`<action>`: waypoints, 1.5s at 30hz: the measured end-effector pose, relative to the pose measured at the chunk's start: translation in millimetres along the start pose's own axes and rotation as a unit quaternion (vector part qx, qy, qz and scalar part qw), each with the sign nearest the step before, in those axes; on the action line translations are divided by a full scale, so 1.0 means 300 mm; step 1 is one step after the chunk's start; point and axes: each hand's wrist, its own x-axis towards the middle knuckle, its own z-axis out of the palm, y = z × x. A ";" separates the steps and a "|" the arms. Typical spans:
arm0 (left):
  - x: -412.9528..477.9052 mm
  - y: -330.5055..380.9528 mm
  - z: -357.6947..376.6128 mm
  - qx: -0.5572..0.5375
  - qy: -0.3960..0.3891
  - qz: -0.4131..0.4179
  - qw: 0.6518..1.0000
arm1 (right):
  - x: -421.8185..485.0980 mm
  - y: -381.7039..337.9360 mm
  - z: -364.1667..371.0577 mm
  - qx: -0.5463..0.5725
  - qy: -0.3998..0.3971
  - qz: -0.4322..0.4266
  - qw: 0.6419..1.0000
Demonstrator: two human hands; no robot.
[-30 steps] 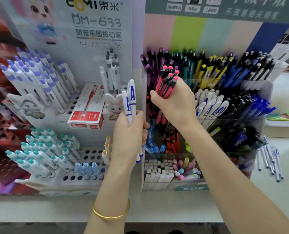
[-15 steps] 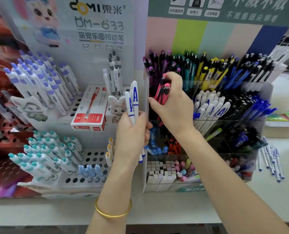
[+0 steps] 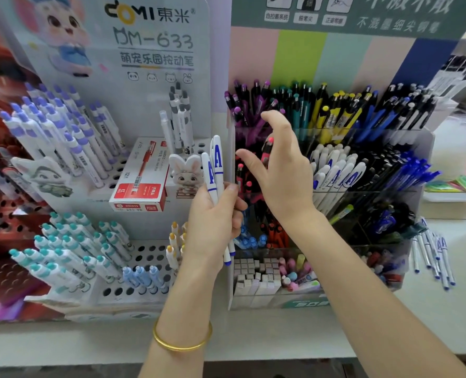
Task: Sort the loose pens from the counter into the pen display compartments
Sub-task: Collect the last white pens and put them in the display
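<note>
Left hand (image 3: 215, 216) fingers wrapped round bunch of slim white plastic pens (image 3: 217, 159), blue A caps up. Right hand (image 3: 283, 175) fingers spread loose, holding nothing, by clear acrylic display (image 3: 426, 159). Loose pens (image 3: 433, 257) near counter (image 3: 281, 336) right edge.

Our pale counter (image 3: 281, 339) runs beneath both forearms. On it, a perforated white pen stand (image 3: 150, 255) rises beyond our left hand (image 3: 212, 222), a clear compartment display (image 3: 230, 282) stands behind our right hand (image 3: 283, 175), and loose blue-tipped pens (image 3: 441, 249) lie to that hand's right.
</note>
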 end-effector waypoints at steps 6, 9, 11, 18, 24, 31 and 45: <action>-0.005 -0.008 0.001 -0.015 -0.006 0.003 1.000 | -0.005 -0.001 -0.070 0.075 -0.063 0.048 0.994; -0.007 -0.015 0.002 -0.028 -0.011 0.005 1.000 | -0.002 -0.009 -0.085 0.060 -0.068 0.040 0.995; -0.009 -0.020 0.003 -0.035 -0.011 0.009 0.999 | -0.002 -0.005 -0.081 0.061 -0.070 0.031 0.995; -0.028 -0.022 0.002 -0.033 -0.012 0.025 0.999 | -0.012 0.005 -0.048 -0.039 -0.150 0.005 0.988; -0.046 -0.028 0.005 -0.020 -0.010 0.044 0.999 | -0.030 0.010 -0.068 0.027 -0.134 0.021 0.990; -0.090 -0.034 0.021 -0.001 -0.108 0.045 0.993 | -0.041 0.007 -0.178 0.154 -0.116 0.105 0.976; -0.206 -0.199 0.417 0.194 -0.417 -0.117 0.880 | -0.219 0.311 -0.608 0.363 -0.373 0.328 0.788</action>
